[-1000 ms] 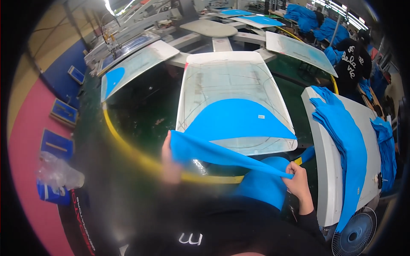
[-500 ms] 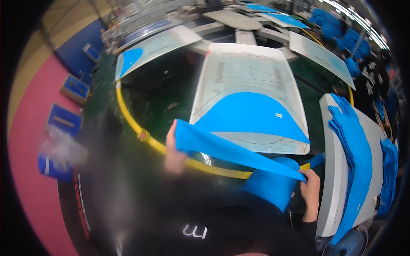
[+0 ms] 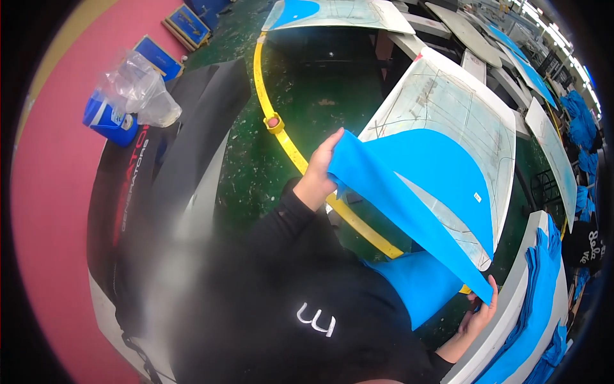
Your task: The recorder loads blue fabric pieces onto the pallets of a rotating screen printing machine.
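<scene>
A long blue fabric piece [image 3: 409, 214] is stretched between my two hands, slanting down to the right. My left hand [image 3: 318, 171] pinches its upper left end, and my right hand [image 3: 478, 319] grips its narrow lower right end. Behind it, a white board [image 3: 448, 89] with drawn lines carries a flat, curved blue fabric panel [image 3: 444, 157] with a small white label. More blue fabric [image 3: 419, 285] hangs by the front of my body, partly hidden by the stretched piece.
A yellow curved rail [image 3: 291, 153] runs between me and the boards. On a grey-white stand [image 3: 511, 320] at right lie stacked blue fabric pieces [image 3: 537, 288]. A black machine [image 3: 179, 121], a blue bucket [image 3: 115, 125] and a clear plastic bag [image 3: 144, 89] are at left. Another person [image 3: 591, 246] is far right.
The view has turned, so the boards and the stack sit farther right and the black machine shows more. Both hands still hold the fabric, which slants more steeply.
</scene>
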Demonstrator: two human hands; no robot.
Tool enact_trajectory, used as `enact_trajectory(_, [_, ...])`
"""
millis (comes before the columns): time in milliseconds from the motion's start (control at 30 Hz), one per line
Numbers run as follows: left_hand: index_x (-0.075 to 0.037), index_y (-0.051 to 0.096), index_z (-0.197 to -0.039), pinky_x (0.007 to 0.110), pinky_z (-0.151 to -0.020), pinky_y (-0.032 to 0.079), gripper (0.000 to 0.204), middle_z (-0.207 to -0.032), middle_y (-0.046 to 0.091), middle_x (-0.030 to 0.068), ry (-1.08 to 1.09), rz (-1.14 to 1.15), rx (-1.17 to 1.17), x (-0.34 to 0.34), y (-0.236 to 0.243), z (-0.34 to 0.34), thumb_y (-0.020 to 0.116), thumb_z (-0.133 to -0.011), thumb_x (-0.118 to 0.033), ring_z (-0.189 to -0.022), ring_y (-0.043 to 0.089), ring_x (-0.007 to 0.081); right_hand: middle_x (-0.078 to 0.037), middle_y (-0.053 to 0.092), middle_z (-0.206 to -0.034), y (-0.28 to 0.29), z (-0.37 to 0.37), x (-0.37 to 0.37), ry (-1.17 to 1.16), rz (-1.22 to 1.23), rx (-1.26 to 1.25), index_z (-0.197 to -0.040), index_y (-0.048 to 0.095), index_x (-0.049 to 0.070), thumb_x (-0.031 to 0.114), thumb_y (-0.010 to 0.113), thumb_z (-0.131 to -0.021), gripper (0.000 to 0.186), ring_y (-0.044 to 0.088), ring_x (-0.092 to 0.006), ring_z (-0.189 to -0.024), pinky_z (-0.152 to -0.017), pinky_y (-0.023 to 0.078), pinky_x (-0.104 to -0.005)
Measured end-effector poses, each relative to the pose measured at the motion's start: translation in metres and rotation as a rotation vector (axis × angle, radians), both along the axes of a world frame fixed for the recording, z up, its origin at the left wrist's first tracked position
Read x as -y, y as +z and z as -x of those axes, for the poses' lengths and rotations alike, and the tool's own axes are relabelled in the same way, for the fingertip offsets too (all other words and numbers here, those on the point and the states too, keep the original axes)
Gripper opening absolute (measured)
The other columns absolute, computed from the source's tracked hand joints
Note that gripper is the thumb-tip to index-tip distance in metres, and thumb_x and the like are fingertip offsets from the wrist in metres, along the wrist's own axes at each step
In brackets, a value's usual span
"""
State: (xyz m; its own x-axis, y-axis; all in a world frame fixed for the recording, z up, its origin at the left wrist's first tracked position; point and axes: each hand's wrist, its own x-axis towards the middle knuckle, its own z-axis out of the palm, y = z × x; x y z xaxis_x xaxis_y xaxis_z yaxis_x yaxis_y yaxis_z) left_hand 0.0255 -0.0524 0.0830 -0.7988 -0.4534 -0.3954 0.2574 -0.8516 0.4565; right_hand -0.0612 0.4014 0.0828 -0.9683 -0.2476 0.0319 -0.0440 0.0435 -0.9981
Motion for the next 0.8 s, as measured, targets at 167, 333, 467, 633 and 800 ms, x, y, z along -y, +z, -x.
enact_trajectory(167, [-0.010, 0.056, -0.083, 0.035, -0.067, 0.053, 0.022, -0.077, 0.061, 0.0048, 0.044, 0.020, 0.026, -0.004, 0.007, -0.002, 0.060, -0.089, -0.031, -0.070, 0.060, 0.0174, -0.010, 0.059, -0.104, -0.004, 0.001, 0.002, -0.067, 0.137, 0.059, -0.123, 0.049, -0.002, 0.021, 0.051, -0.089, 0.041, 0.057, -0.0148, -0.088, -0.079, 0.043, -0.0254])
enact_trajectory(333, [-0.011, 0.057, -0.082, 0.035, -0.066, 0.054, 0.023, -0.077, 0.061, 0.0047, 0.054, 0.019, 0.049, -0.006, 0.001, 0.000, 0.059, -0.089, -0.032, -0.070, 0.060, 0.0168, -0.013, 0.059, -0.109, 0.006, -0.002, 0.016, 0.071, 0.297, 0.125, -0.114, 0.053, 0.000, 0.026, 0.053, -0.088, 0.037, 0.056, -0.0188, -0.096, -0.088, 0.039, -0.0289])
enact_trajectory(467, [-0.010, 0.057, -0.088, 0.030, -0.066, 0.053, 0.020, -0.080, 0.061, 0.0027, -0.079, 0.022, -0.037, -0.016, 0.005, 0.001, 0.057, -0.091, -0.030, -0.072, 0.060, 0.0136, -0.014, 0.063, -0.100, -0.013, -0.001, 0.024, 0.082, 0.211, 0.251, -0.100, 0.058, 0.001, 0.024, 0.053, -0.091, 0.025, 0.060, -0.0196, -0.091, -0.083, 0.044, -0.0294])
enact_trajectory(633, [-0.009, 0.053, -0.105, 0.019, -0.059, 0.044, 0.021, -0.081, 0.055, -0.0030, -0.395, 0.367, -0.126, -0.082, 0.048, 0.002, 0.055, -0.093, -0.026, -0.068, 0.052, 0.0034, -0.014, 0.064, -0.103, -0.030, -0.009, 0.068, 0.248, 0.014, 0.268, -0.113, 0.055, -0.001, 0.018, 0.057, -0.088, 0.031, 0.061, -0.0189, -0.093, -0.086, 0.045, -0.0297])
enact_trajectory(800, [-0.009, 0.052, -0.105, 0.016, -0.061, 0.040, 0.018, -0.080, 0.055, -0.0049, -0.386, 0.351, -0.211, -0.133, 0.093, 0.008, 0.056, -0.093, -0.022, -0.068, 0.049, 0.0005, -0.017, 0.047, -0.131, -0.037, -0.024, 0.155, 0.592, -0.262, -0.246, -0.130, 0.043, 0.004, 0.015, 0.077, -0.067, 0.071, 0.045, -0.0311, -0.122, -0.100, 0.037, -0.0422])
